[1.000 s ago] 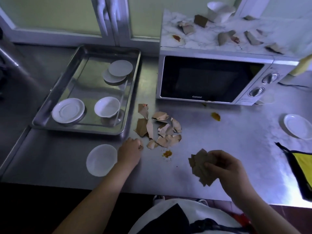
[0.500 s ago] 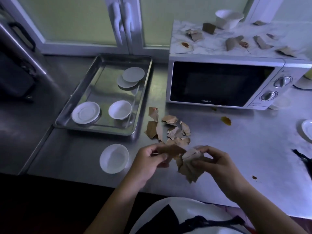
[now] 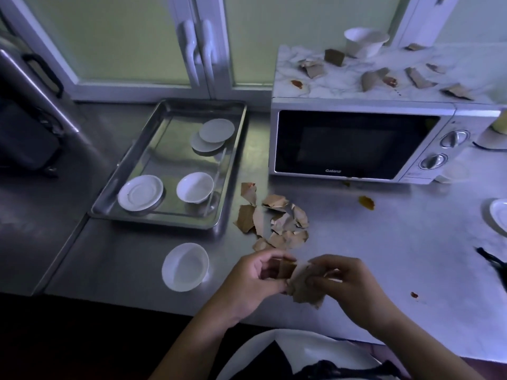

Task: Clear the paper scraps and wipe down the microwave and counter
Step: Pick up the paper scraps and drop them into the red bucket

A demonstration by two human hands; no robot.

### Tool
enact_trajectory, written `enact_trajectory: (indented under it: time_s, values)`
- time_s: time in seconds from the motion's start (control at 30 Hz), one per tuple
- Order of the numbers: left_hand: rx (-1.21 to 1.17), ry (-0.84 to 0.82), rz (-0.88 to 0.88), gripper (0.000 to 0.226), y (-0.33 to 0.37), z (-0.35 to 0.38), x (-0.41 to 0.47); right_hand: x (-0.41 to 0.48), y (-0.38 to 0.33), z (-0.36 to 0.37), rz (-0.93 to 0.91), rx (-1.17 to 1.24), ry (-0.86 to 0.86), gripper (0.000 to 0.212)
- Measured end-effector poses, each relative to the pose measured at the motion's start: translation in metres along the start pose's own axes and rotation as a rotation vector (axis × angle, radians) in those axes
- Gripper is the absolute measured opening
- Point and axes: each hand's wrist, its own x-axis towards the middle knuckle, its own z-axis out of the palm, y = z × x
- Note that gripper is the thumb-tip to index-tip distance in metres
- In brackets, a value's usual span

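Both left hand (image 3: 253, 281) and right hand (image 3: 355, 287) now pinch one merged scrap bundle (image 3: 303, 293); far pile (image 3: 277, 222) remains on surface (image 3: 389, 242).

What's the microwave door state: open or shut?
Shut. The microwave door sits flush with the control panel, with no gap visible along its edges.

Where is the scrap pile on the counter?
In the head view, the scrap pile lies right of the metal tray, in front of the microwave.

plate (image 3: 498, 218): cut by right edge | held scraps (image 3: 304, 290): blurred, partly behind fingers (image 3: 333, 264)
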Motion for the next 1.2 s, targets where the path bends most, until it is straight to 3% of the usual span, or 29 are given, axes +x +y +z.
enact_trajectory:
  time_s: [0.2,0.3,0.37,0.5,0.57,0.67,0.8,0.93,1.2]
  values:
    - [0.006,-0.101,-0.027,0.034,-0.002,0.019,0.021,-0.004,0.011,-0.022,0.056,-0.16,0.117,0.028]
    - [-0.063,-0.196,-0.068,0.026,-0.001,0.013,0.038,-0.002,0.015,-0.032,0.082,-0.129,0.211,0.026]
    - [0.043,-0.073,-0.09,0.023,-0.007,-0.001,0.061,-0.004,0.017,-0.04,0.109,-0.026,0.294,0.023]
    - [0.73,0.426,-0.12,0.032,-0.031,-0.039,0.12,-0.016,0.018,-0.055,0.136,0.198,0.458,0.023]
    - [0.809,0.507,-0.141,0.041,-0.043,-0.054,0.146,-0.024,0.022,-0.06,0.145,0.229,0.529,0.022]
    - [0.882,0.537,-0.217,0.047,-0.051,-0.067,0.172,-0.036,0.029,-0.065,0.161,0.263,0.581,0.024]
    - [0.981,0.535,-0.267,0.036,-0.053,-0.071,0.186,-0.046,0.031,-0.07,0.152,0.275,0.583,0.03]
    - [1.058,0.517,-0.261,0.023,-0.05,-0.07,0.186,-0.049,0.03,-0.074,0.154,0.272,0.576,0.032]
    - [1.12,0.586,-0.234,0.019,-0.041,-0.072,0.175,-0.044,0.033,-0.08,0.125,0.289,0.555,0.029]
